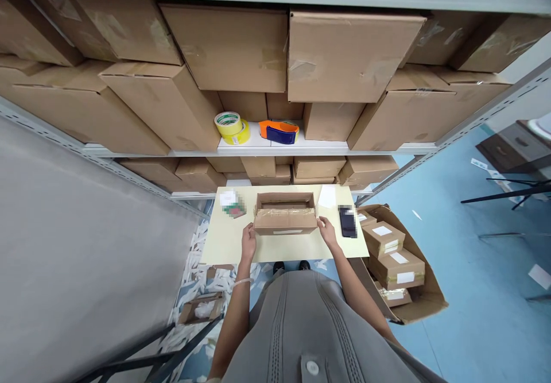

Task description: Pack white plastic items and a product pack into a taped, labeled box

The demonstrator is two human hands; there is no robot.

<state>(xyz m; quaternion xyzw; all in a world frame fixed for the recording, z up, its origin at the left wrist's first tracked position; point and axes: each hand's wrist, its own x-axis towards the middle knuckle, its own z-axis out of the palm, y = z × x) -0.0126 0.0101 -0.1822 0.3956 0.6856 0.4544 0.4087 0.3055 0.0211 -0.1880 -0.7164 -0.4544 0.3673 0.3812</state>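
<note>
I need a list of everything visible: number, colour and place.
Rack: one, whitish, ahead
Stored boxes: many, brown, on rack
Tape rolls: two, yellow, on rack
Tape dispenser: one, orange and blue, beside rolls
Table: one, pale yellow, centre
Open box: one, brown, table middle
Blurred item: one, multicoloured, table left
Paper: one, white, table back right
Phone: one, black, table right
Floor: one, blue, below
Carton: one, brown, floor right
Labelled boxes: four visible, brown, in carton
Scraps: many, white, floor left
Wall: one, grey, left
Cabinet: one, greyish, far right
Shoes: two, black, below table
Clothing: one, grey, bottom centre
Left hand, right hand: two, bare, open box ends
</note>
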